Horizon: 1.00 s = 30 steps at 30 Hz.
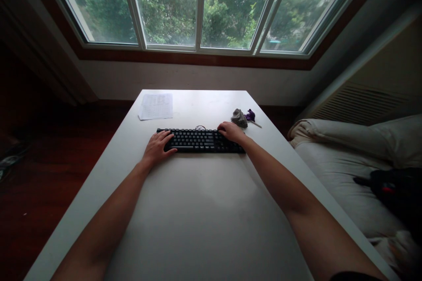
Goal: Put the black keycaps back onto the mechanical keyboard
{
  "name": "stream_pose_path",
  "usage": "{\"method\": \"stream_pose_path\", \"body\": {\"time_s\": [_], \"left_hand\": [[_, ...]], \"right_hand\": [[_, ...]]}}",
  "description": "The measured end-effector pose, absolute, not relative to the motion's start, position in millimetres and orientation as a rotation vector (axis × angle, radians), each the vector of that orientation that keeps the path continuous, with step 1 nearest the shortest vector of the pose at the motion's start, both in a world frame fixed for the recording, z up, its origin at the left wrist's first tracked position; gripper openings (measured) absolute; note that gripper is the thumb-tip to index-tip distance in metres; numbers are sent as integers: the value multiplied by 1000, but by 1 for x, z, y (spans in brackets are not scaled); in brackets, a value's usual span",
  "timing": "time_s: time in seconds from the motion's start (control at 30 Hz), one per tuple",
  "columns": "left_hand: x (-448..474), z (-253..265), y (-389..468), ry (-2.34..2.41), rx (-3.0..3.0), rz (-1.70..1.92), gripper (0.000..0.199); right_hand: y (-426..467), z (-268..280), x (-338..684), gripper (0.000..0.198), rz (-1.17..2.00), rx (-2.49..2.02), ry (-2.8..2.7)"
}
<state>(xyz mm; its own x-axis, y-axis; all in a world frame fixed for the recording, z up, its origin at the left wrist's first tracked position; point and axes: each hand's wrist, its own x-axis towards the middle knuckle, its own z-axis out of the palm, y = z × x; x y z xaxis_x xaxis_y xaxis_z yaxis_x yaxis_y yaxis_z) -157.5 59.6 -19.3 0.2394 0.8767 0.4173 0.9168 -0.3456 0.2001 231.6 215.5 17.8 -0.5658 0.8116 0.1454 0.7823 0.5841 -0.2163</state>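
A black keyboard [194,141] lies lengthwise across the white table [198,210]. My left hand [156,147] rests at its left end, fingers spread over the keys and thumb stretched along the front edge. Over the right part of the keyboard is my right hand [231,131], its fingers bent and close together at the back row. What those fingertips hold, if anything, is hidden. A thin coiled cable [200,127] shows just behind the keyboard. Beyond my right hand lie a crumpled grey cloth [239,118] and a purple bunched item on a thin stick [250,115].
A printed paper sheet [156,106] lies at the table's far left corner. Behind the table is a wall with a wide window [198,9]. A light-coloured sofa [336,171] with a dark bag [395,193] stands on the right. Dark red flooring [66,153] runs along the left.
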Motion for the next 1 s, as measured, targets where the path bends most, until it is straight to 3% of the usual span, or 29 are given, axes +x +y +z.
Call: {"method": "stream_pose_path", "body": {"time_s": [0.27,0.77,1.0], "left_hand": [[-157,-20,61,-1746,-2408,-721,67],[-154,-18,60,-1737,-2412,-721,67],[-154,-17,59,-1751,-2414,-724,66]], "right_hand": [[209,13,225,30,133,-1491,-2420],[207,5,218,23,109,-1541,-2386],[206,4,212,32,54,-1613,-2342]]}}
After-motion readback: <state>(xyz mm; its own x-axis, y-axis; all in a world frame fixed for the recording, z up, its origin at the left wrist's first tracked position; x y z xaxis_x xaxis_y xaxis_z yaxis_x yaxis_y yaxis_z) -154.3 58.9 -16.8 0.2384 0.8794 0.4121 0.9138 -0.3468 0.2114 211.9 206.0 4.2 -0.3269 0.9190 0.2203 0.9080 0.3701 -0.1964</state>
